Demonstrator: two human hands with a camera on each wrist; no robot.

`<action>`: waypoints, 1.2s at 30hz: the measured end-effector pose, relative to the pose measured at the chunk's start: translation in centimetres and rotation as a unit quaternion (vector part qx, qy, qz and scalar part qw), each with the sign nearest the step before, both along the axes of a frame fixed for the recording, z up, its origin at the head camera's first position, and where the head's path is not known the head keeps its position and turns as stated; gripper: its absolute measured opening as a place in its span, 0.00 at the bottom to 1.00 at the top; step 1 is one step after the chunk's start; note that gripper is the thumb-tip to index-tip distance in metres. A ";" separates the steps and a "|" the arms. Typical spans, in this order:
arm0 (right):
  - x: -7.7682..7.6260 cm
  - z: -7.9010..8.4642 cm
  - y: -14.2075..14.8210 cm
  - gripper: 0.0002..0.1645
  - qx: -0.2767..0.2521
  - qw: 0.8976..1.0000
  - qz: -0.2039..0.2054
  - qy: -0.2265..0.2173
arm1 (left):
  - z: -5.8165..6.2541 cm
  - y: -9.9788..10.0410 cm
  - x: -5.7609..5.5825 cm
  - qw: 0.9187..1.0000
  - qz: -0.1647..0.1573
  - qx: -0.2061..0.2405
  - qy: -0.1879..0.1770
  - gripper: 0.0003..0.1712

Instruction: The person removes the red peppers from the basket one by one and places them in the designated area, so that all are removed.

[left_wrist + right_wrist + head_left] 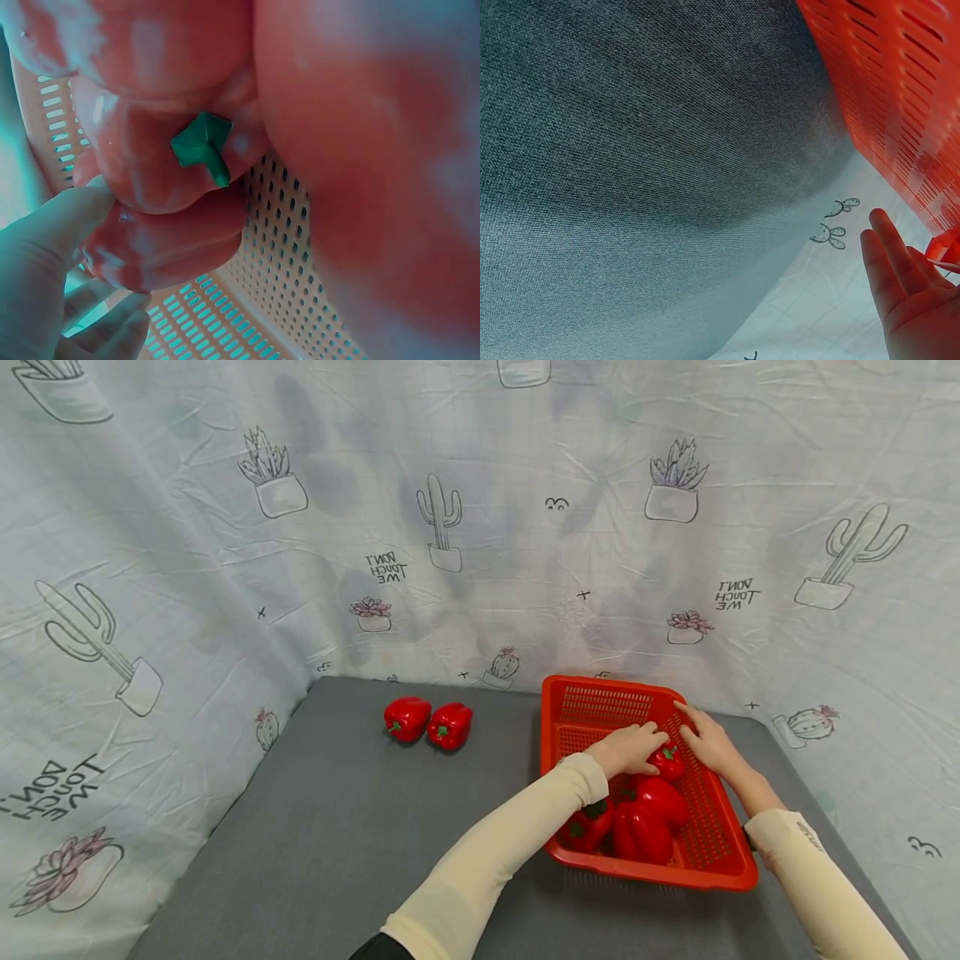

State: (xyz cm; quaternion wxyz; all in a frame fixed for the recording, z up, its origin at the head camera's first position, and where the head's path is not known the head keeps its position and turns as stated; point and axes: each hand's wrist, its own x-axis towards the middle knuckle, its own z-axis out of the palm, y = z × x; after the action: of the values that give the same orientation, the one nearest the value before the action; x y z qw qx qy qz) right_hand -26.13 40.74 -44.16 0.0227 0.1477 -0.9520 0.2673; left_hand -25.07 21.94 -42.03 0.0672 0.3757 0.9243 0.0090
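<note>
In the head view my left hand (628,750) reaches into a red plastic basket (720,878), holding a red bell pepper (670,763) near the right wall. The left wrist view shows the thumb and fingertips (94,201) on either side of a pepper (161,251). Another pepper with a green stem (199,146) lies against it. More red bell peppers (642,833) sit in the near part of the basket. My right hand (708,745) rests at the basket's right rim. Its fingers (889,262) are extended along the outside in the right wrist view.
Two red bell peppers (407,720) lie side by side on the grey table (322,827), left of the basket. A pale curtain (480,527) printed with cacti hangs behind and along both sides of the table.
</note>
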 end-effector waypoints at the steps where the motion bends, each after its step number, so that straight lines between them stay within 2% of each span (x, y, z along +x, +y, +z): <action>1: 0.0 0.0 0.0 0.29 0.000 1.000 0.000 -0.001 | 0.0 0.0 0.0 1.000 -0.001 0.000 0.002 0.34; 8: -0.1 0.0 0.1 0.28 0.002 1.000 0.002 0.001 | 0.1 0.0 -0.2 1.000 -0.014 0.006 0.020 0.34; 12: -0.1 0.0 0.1 0.28 0.001 1.000 0.004 0.005 | 0.4 -0.2 -0.3 0.999 -0.019 0.034 0.026 0.34; 21: 0.0 -0.1 0.0 0.28 0.002 1.000 0.001 0.009 | 1.4 -1.0 -0.4 0.996 -0.020 0.081 0.003 0.32; 29: -0.1 -0.1 0.2 0.28 0.005 1.000 0.003 0.008 | 2.2 -1.8 -0.4 0.994 -0.034 0.104 0.010 0.32; 36: 0.0 -0.2 0.1 0.28 0.003 1.000 0.003 0.004 | 2.6 -2.3 -0.4 0.991 -0.044 0.125 0.002 0.31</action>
State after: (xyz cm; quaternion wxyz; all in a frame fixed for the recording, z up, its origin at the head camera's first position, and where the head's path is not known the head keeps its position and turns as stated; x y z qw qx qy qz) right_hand -26.17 40.86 -44.36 0.0249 0.1512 -0.9523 0.2639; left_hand -25.45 19.63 -39.45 0.0182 0.4216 0.8985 0.1212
